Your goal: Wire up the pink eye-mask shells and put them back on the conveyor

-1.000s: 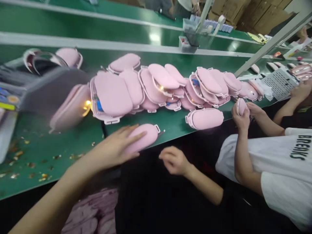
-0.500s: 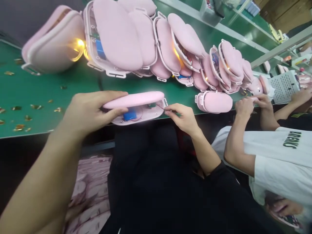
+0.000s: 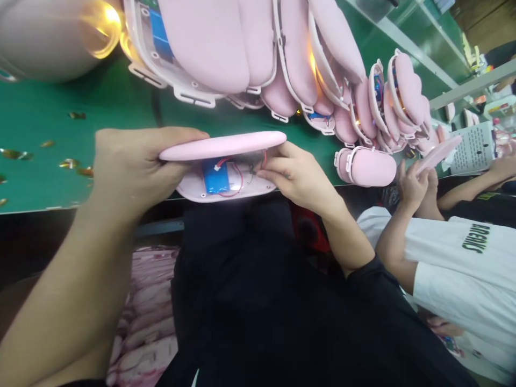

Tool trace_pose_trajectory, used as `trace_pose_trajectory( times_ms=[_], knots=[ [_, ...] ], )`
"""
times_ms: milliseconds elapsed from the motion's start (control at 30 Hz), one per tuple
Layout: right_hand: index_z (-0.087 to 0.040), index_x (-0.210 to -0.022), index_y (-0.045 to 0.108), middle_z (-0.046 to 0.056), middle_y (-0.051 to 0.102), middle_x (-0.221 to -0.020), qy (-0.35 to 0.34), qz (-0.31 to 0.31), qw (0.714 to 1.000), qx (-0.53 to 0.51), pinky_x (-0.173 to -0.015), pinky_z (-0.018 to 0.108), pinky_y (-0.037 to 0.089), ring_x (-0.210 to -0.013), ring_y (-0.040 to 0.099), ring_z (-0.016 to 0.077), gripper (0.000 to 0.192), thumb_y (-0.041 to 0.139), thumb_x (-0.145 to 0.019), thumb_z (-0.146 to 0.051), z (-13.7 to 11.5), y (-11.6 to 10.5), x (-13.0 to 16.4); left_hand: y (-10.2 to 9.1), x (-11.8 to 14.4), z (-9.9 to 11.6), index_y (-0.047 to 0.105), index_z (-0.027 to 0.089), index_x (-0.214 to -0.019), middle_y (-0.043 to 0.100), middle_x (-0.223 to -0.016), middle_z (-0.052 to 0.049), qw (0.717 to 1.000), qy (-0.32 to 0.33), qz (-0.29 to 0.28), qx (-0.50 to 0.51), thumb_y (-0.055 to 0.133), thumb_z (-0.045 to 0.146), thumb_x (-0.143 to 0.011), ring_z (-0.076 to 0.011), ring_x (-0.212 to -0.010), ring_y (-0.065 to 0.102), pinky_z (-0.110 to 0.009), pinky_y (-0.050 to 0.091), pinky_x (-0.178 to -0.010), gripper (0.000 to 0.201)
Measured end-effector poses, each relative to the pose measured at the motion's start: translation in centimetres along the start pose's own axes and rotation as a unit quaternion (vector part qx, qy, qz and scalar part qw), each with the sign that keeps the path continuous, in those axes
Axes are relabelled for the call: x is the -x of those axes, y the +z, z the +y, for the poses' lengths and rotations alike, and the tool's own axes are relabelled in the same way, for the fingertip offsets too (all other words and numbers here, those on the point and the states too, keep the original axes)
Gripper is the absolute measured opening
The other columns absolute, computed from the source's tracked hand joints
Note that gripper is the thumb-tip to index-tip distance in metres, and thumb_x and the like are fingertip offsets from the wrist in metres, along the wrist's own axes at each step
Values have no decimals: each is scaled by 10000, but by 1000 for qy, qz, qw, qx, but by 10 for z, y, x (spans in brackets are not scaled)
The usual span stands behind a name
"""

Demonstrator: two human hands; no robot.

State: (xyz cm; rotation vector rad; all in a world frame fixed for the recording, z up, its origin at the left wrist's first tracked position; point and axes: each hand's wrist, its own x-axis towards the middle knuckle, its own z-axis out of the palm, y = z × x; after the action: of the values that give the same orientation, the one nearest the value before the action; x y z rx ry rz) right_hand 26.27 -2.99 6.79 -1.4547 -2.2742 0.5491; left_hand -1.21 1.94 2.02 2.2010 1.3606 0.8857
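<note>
My left hand (image 3: 124, 166) is closed on the left end of a pink plastic casing, its cover (image 3: 226, 144) lifted at an angle above the pale lower shell (image 3: 191, 186). Inside the shell lies a blue battery pack (image 3: 215, 178) with a small white connector (image 3: 217, 167) and thin red wires. At the casing's right end, my right hand (image 3: 304, 174) reaches into the gap, thumb and fingers pinched around a thin red wire (image 3: 264, 157). The fingertips are partly hidden under the cover.
Stacks of half-open pink casings (image 3: 209, 48) line the green bench (image 3: 44, 113), some with yellow lights glowing. Small gold scraps (image 3: 69, 163) lie at left. A closed casing (image 3: 373, 166) sits at right, near a co-worker's hand (image 3: 413, 188) holding a pink cover. More pink parts (image 3: 147, 322) are stacked below.
My right hand has moved left, further into the casing's gap. The battery's white connector and red leads now show. The view has shifted closer, and the co-worker has raised a pink cover.
</note>
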Motion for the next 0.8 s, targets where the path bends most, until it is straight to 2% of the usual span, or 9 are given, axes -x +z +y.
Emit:
trace_pose_trajectory(
  times_ms=[67,167,267,567,800],
  knots=[
    [-216,-1033,861,29,810,-1098,-3,-2,1000,-30,-966,308,571,-1073,751,192,174,705,-1050,-288,2,1,-5,-1,-1,1,847,215,-1130,833,-1046,71,1000,7,-1,-3,378,481,-982,-136,-942,775,-269,581,-920,560],
    [-209,-1039,869,6,837,-1017,26,-22,996,-79,-943,307,600,-988,776,183,165,723,-1027,-285,7,3,-9,-2,-3,3,830,206,-1166,825,-1066,63,999,-16,-31,-20,311,602,-1012,-174,-1034,785,-338,592,-1006,672],
    [-179,-1051,856,7,837,-980,59,-8,994,-96,-889,303,618,-920,775,177,194,696,-1022,-284,11,5,-10,-4,-5,4,818,211,-1199,814,-1064,64,997,-38,-53,-35,244,667,-998,-188,-1059,785,-383,587,-1045,760],
    [-184,-1039,806,55,788,-1070,12,15,997,80,-943,327,588,-1003,734,210,230,623,-1081,-315,17,10,-14,-10,-2,10,797,202,-1276,778,-1039,51,994,-64,-68,-51,190,632,-1005,-205,-1118,766,-405,554,-1072,792],
    [-196,-1058,800,65,759,-1114,15,23,997,69,-995,361,599,-1065,718,228,228,618,-1093,-329,25,19,-16,-11,-2,12,781,231,-1325,762,-1072,56,991,-72,-98,-60,89,627,-1008,-229,-1168,757,-418,531,-1079,858]
  ],
)
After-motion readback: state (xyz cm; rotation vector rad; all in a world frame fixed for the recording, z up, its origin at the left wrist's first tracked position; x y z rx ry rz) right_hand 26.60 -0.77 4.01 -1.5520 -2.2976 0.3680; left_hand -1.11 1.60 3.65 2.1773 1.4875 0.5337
